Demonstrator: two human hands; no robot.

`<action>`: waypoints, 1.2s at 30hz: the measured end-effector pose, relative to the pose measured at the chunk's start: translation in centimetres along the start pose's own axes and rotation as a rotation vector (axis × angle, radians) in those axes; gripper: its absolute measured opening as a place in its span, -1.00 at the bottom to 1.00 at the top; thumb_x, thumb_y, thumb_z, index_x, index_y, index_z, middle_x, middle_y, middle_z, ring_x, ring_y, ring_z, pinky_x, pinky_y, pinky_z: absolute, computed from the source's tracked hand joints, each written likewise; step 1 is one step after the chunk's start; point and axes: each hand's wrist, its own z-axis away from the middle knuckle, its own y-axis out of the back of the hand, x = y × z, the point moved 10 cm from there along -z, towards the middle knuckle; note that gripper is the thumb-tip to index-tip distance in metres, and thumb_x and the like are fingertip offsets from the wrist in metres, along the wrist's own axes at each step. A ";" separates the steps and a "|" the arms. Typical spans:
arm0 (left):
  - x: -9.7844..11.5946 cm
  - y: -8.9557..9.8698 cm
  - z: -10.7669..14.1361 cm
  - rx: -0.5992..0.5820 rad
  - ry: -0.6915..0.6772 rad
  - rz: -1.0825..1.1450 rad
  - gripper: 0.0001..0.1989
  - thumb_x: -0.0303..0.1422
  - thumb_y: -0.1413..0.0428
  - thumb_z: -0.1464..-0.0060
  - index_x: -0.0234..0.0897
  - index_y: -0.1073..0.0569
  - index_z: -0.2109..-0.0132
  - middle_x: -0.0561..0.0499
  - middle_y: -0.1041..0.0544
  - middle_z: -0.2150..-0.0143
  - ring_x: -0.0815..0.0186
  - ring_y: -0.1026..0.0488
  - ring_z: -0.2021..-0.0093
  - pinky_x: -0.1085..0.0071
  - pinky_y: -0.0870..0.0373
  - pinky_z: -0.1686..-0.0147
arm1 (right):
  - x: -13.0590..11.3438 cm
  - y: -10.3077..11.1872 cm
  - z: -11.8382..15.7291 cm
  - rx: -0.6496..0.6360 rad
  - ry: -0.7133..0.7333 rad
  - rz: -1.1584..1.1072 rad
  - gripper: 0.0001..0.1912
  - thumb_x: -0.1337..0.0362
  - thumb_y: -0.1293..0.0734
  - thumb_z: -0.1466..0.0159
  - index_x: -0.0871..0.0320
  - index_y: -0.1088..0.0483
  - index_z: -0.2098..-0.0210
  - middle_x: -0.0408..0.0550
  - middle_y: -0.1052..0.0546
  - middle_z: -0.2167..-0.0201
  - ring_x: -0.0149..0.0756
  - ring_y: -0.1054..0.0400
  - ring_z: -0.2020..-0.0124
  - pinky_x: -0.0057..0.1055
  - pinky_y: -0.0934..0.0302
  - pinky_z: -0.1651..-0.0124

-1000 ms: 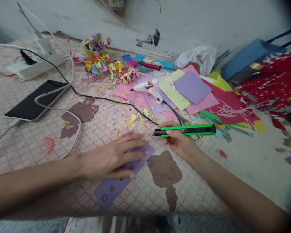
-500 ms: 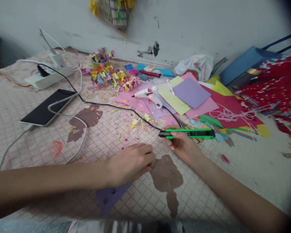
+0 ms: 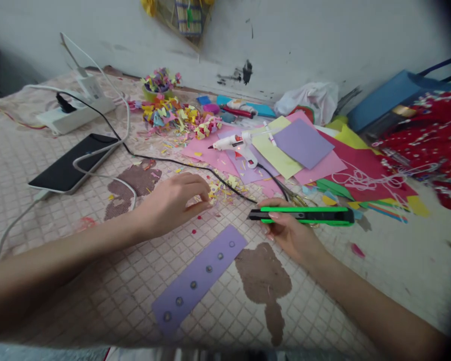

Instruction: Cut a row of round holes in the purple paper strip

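My right hand [image 3: 291, 233] is closed around a green and black utility knife [image 3: 311, 215], which lies level across the fingers with its tip end pointing left. A purple paper strip [image 3: 203, 276] with several small dark-rimmed circles in a row lies flat and slanted on the table, apart from both hands. Over to the left, my left hand [image 3: 176, 203] is loosely curved beside small paper scraps [image 3: 225, 190]. A gap shows between its thumb and fingers, and nothing visible is in it.
A white glue gun [image 3: 236, 145] rests on coloured paper sheets [image 3: 302, 143]. Its black cord runs beside my right hand. A phone [image 3: 73, 163] with a white cable and a power strip [image 3: 77, 115] are at left. White string [image 3: 364, 175] lies at right.
My left hand has moved up and left, off the purple paper strip, so the whole strip now shows. My right hand still holds the utility knife; the view has shifted slightly.
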 end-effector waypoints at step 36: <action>4.3 -5.9 4.0 -0.655 -0.220 0.252 -0.35 -0.28 -0.31 -0.05 0.00 -0.36 -0.29 -0.01 0.07 -0.49 -0.08 0.30 -0.49 -0.13 0.24 -0.41 | -2.4 -4.7 5.1 -0.181 0.350 0.763 -0.77 0.37 -0.29 -0.32 0.04 -0.43 0.05 -0.12 -0.55 0.37 -0.32 -0.48 0.40 -0.36 -0.40 0.32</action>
